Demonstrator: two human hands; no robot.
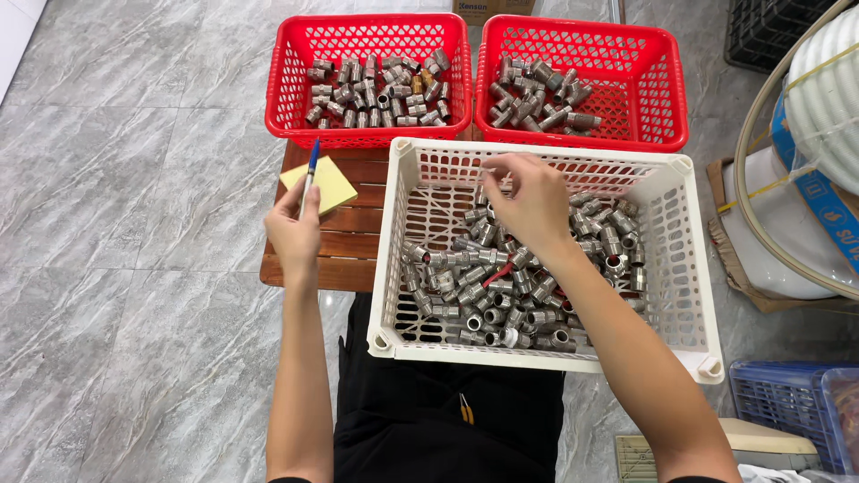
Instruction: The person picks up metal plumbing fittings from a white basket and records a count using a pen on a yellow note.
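A grey marble floor (134,179) fills the frame, and a small wooden table (344,241) is seen at the centre. A white basket (680,268), heaped with metal pipe fittings (501,286), is set at lower centre. Two red baskets (286,80) of sorted fittings are placed along the top edge. At centre left, a blue pen (310,174) is held upright by the left hand (293,234), its fingers closed around it, the tip over a yellow notepad (329,183). The right hand (528,201) is lowered over the white basket, fingers curled above the fittings; whether one is gripped cannot be told.
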